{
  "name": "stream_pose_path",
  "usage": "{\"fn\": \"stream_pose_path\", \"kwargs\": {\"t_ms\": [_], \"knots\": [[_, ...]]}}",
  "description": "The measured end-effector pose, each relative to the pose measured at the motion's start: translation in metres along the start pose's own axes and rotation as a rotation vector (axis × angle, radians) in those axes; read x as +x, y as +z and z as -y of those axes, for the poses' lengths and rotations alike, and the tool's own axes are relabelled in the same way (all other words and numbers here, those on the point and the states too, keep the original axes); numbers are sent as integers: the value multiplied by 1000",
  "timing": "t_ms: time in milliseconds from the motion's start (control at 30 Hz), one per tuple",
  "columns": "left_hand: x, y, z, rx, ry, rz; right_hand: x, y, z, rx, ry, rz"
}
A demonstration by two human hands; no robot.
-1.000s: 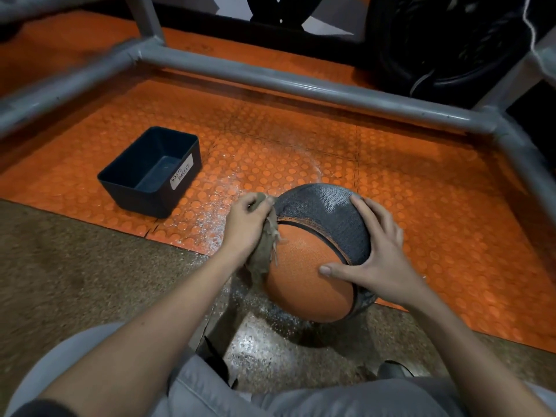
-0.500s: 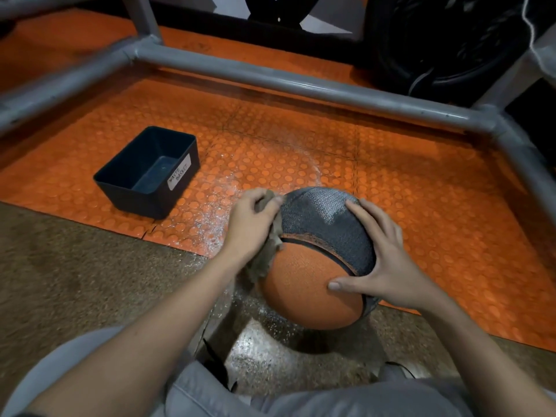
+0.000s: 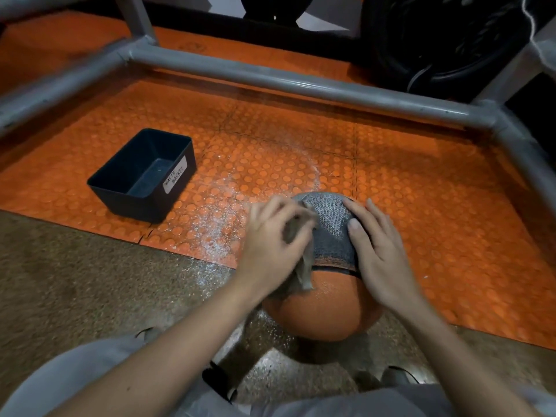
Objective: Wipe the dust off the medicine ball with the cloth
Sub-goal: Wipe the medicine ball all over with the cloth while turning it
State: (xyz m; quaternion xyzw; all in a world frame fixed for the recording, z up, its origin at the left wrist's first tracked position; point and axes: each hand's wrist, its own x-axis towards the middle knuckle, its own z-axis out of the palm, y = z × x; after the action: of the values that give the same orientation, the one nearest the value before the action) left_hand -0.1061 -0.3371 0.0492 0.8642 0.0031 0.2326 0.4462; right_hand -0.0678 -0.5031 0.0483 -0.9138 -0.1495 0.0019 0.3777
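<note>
Against the upper left side of the medicine ball (image 3: 325, 308), the fingers (image 3: 272, 210) of my left hand (image 3: 270, 245) are curled round a bunched grey-brown cloth (image 3: 304, 269), holding it pressed to the ball. This hand is blurred, so I cannot tell just how each finger lies. A loose end of the cloth hangs down over the seam where the ball's grey textured top meets its orange lower half. My right hand (image 3: 382, 251) lies flat on the other side of the grey top, fingers straight and spread, thumb resting on the grey panel, gripping nothing. The ball stands between my two hands at the near edge of the orange studded mat (image 3: 421, 191), where the mat meets the speckled brown floor (image 3: 75, 281). White dust (image 3: 216, 230) is scattered over the mat just left of the ball and onto the floor below it. Further left on the mat, well apart from the ball, stands an open black bin (image 3: 141, 176) with a white label reading WASTE BASKET. A grey pipe frame (image 3: 270, 76) runs round the far side and both flanks of the mat, and beyond it at the top right is a big black tyre (image 3: 445, 40). My knees in grey trousers (image 3: 75, 386) fill the bottom of the view.
</note>
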Motion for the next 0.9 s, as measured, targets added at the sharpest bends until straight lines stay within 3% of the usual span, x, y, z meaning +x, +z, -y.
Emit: {"fn": "stream_pose_path", "kwargs": {"t_ms": [100,167,300,333,400,500,600,667,767,800,900], "knots": [[-9,5,-8,30,231,57,0,-3,-10,16,-33,-25],[-4,5,-1,-13,211,65,2,-6,-13,56,-77,-43],[12,-4,21,-325,-378,-40,3,-5,-15,59,-96,-50],[12,-3,23,-363,-459,-62,2,-5,-17,67,-97,-56],[7,2,15,-270,-372,-80,4,-6,-20,97,-110,-69],[-11,12,-14,-40,-45,10,8,-7,-29,147,-134,-77],[-15,11,-16,-38,156,42,9,-9,-33,175,-136,-78],[-7,6,0,-132,24,20,7,-10,-33,183,-133,-74],[11,-3,25,-311,-401,-5,8,-10,-35,204,-122,-88],[13,-3,27,-345,-470,-4,8,-10,-35,216,-118,-97],[6,7,10,-246,-280,-55,9,-10,-35,228,-115,-122]]}}
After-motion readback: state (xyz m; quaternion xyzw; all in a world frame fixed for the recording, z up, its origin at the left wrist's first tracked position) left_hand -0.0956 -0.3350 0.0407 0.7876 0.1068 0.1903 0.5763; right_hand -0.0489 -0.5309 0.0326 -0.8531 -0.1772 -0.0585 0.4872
